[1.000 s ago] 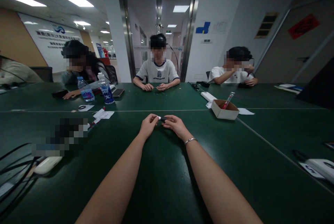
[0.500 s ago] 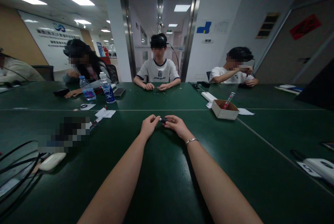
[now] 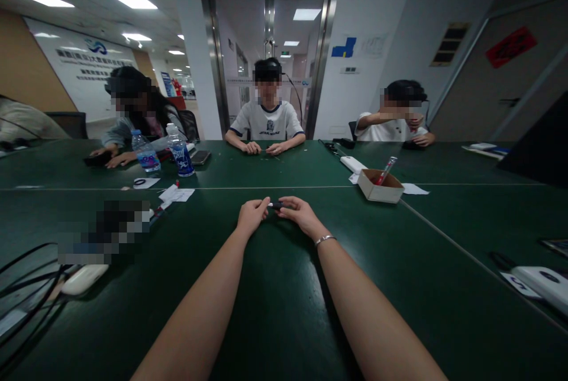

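Over the green table (image 3: 284, 286), my left hand (image 3: 252, 216) pinches the silver end of a small dark cylinder (image 3: 276, 206). My right hand (image 3: 300, 214), with a silver bracelet on its wrist, grips the black end between thumb and fingers. The piece lies level between my two hands, short and thin. Fingers cover both its ends, so I cannot tell its exact kind.
A cardboard box (image 3: 380, 193) with a red-and-clear tube (image 3: 387, 170) stands ahead on the right. Paper slips (image 3: 176, 193), two water bottles (image 3: 181, 155) and a phone (image 3: 201, 158) lie or stand ahead left. Cables (image 3: 33, 292) run at left. Several people sit opposite.
The view has turned slightly right. Slightly more of the cylinder's silver part shows beside my left fingers. Across the table at left, a person's hand has come onto a black object.
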A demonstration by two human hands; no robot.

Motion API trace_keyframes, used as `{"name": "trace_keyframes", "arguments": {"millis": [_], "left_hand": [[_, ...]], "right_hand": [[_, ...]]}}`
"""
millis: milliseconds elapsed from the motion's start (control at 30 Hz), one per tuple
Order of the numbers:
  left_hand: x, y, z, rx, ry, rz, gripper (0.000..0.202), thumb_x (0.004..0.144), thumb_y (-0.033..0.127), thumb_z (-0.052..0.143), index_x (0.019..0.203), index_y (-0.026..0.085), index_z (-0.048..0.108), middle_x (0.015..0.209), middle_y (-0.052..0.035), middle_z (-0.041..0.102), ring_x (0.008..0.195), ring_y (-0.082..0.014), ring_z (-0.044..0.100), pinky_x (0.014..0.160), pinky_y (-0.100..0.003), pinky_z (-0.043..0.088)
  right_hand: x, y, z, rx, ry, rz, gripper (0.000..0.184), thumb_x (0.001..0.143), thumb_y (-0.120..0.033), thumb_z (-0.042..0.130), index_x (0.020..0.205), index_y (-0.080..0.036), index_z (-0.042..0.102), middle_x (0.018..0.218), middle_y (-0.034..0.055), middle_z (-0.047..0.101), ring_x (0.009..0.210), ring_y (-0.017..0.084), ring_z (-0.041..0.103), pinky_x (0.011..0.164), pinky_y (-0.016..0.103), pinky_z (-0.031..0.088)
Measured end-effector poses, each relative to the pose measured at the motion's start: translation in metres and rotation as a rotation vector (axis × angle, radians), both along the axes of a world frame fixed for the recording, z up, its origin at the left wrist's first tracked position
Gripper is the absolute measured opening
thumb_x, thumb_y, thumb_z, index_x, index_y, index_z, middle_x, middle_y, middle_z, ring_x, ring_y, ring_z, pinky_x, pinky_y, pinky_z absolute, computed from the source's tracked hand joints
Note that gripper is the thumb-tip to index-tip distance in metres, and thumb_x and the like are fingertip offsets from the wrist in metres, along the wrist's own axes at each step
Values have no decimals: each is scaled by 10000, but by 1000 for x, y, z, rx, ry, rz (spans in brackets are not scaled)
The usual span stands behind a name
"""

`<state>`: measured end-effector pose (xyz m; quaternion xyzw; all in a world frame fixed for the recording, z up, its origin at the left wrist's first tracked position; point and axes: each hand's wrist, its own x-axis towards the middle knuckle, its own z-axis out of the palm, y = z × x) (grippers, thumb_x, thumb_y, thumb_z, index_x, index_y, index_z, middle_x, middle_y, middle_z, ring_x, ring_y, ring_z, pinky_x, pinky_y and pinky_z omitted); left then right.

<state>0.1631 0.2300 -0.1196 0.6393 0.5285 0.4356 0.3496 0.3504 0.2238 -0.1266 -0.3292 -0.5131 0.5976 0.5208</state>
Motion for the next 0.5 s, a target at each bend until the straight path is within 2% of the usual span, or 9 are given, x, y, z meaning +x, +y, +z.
{"name": "trace_keyframes", "arguments": {"millis": [200,500], "left_hand": [[0,1,0,-34,-11,-10,569,790,675,468,614,156,618,552,-30,588,492,-136,529,524,-257,406],[0,-3,3,-6,41,5,556,807,659,457,592,168,605,528,-16,571,488,-139,519,539,-265,390]], "right_hand": [[0,0,1,-20,14,-3,437,588,-186,847,984,-173,664,963,60,639,865,213,682,810,317,578],[-1,-3,3,-20,6,-7,420,595,-201,834,979,-180,666,959,59,640,859,212,678,816,335,575]]}}
